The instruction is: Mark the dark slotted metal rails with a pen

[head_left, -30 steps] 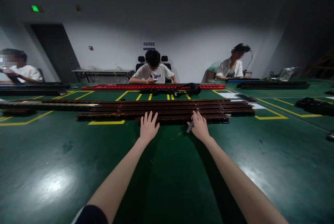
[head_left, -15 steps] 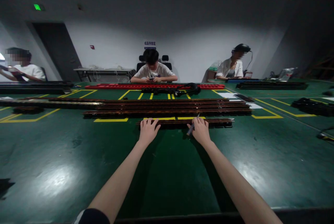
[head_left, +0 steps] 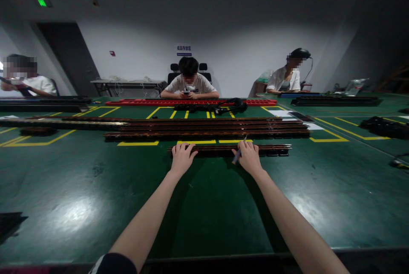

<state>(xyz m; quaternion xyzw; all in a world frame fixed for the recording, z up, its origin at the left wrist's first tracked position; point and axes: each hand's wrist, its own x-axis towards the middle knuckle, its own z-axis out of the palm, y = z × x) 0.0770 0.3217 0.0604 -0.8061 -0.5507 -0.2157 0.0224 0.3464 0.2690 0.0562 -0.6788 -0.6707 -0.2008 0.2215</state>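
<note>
A short stack of long dark strips (head_left: 214,151) with coppery edges lies crosswise on the green table. Over its left part my left hand (head_left: 182,156) is closed, fingers curled across the far side and thumb towards the right. My right hand (head_left: 249,157) grips the stack farther right, and a slim greyish tool (head_left: 236,157) with a thin pointed tip is also held in it. The tool slants, its tip up and away from me; its exact kind is unclear. Just beyond lies a bigger pile of similar strips (head_left: 207,128), apart from the stack.
The green table (head_left: 204,214) carries yellow tape outlines (head_left: 330,139). Farther back lie a red rail (head_left: 140,102), black cables (head_left: 231,105) and white papers (head_left: 315,126). A dark bundle (head_left: 383,125) is at right. A person (head_left: 201,84) sits opposite, others at both sides.
The view has shifted slightly, so the table things appear a little higher and farther right. Both my hands keep their places on the stack, and the tool stays in the right one.
</note>
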